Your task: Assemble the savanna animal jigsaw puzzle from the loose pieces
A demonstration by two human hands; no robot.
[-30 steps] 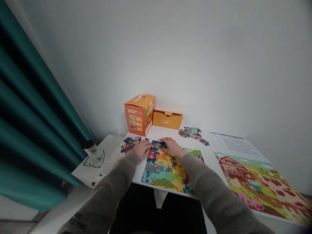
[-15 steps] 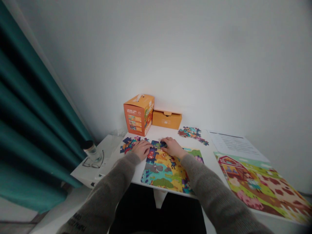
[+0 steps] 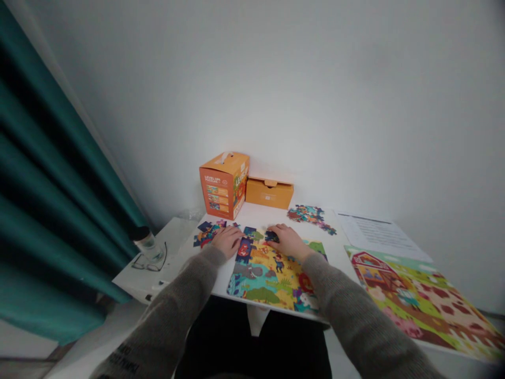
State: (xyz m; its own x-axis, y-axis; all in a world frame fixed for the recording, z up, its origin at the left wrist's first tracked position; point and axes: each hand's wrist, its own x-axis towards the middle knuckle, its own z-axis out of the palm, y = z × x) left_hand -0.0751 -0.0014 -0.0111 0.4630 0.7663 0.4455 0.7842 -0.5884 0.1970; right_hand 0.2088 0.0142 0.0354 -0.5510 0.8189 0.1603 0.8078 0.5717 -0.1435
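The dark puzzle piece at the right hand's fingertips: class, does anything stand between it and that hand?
Nothing visible does: the right hand is at the dark puzzle piece, fingers along its far side, thumb nearer.

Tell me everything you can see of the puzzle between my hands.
The puzzle, seemingly printed cardboard, lies flat on the white table near its front edge. It shows a bright animal scene in yellow, green and blue, with a grey hippo at the left. Its far edge looks uneven and unfinished. The right hand is at that edge, fingers by a dark piece; the left hand is by the far left corner, contact unclear. The right sleeve hides part of its right side.
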